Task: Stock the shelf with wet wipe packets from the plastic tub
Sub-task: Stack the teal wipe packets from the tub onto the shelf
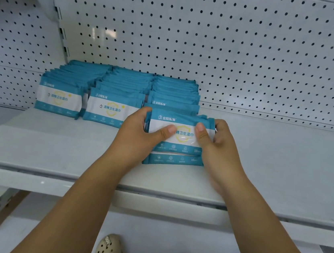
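You pinched the wet wipe packets [183, 138], marked "卫生湿巾" and "10", with left hand [139, 137] and right hand [219, 151]; long axis ran nine to three o'clock.

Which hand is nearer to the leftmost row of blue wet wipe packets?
Left. The left hand grips the held packet bundle at its left end, right of the leftmost row; the right hand grips its right end, farther off.

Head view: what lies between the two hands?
Head view shows a bundle of wet wipe packets; left hand and right hand grip its ends.
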Demonstrator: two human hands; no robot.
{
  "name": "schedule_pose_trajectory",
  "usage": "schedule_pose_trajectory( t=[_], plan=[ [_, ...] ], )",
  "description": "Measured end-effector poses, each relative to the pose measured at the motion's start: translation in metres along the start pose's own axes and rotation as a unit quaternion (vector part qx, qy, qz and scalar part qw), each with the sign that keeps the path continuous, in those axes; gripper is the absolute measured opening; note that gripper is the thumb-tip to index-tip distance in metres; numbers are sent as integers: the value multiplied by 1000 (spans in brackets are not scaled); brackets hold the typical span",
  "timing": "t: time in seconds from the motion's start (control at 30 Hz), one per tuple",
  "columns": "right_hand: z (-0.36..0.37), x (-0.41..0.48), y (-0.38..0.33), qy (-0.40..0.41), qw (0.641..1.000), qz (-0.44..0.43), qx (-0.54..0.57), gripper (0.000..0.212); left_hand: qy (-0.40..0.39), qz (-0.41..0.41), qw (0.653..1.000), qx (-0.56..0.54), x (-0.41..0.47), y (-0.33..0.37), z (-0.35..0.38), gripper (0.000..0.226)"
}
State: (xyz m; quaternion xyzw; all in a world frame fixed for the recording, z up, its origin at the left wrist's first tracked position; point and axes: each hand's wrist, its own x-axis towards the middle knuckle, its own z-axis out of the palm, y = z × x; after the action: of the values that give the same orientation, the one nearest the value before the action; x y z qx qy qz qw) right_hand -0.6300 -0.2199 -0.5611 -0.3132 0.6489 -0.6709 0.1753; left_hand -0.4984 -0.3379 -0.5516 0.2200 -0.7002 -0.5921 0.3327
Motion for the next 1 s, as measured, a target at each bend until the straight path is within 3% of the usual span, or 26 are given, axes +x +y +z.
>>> schedule_pose_trajectory(
  t=[0.23, 0.43, 0.53, 0.73, 0.87, 1.0],
  plan=[
    [16, 3, -1, 71, 988, 34, 136, 18, -35, 22, 998, 51, -8, 7, -11, 71],
    [37, 8, -8, 101, 976, 30, 192, 16, 45, 7, 998, 47, -15, 6, -36, 65],
    [40, 11, -6, 123, 974, 6, 189, 13, 117, 6, 993, -8, -15, 5, -54, 60],
    [43, 17, -1, 151, 979, -18, 135, 13, 351, 27, 929, -116, -11, -3, -80, 47],
    [42, 17, 9, 117, 990, -78, -21, 21, 385, 46, 912, -133, -7, -4, -79, 45],
    [43, 18, 10, 82, 975, -123, -167, 20, 377, 37, 915, -138, -4, -7, -78, 48]
  ],
)
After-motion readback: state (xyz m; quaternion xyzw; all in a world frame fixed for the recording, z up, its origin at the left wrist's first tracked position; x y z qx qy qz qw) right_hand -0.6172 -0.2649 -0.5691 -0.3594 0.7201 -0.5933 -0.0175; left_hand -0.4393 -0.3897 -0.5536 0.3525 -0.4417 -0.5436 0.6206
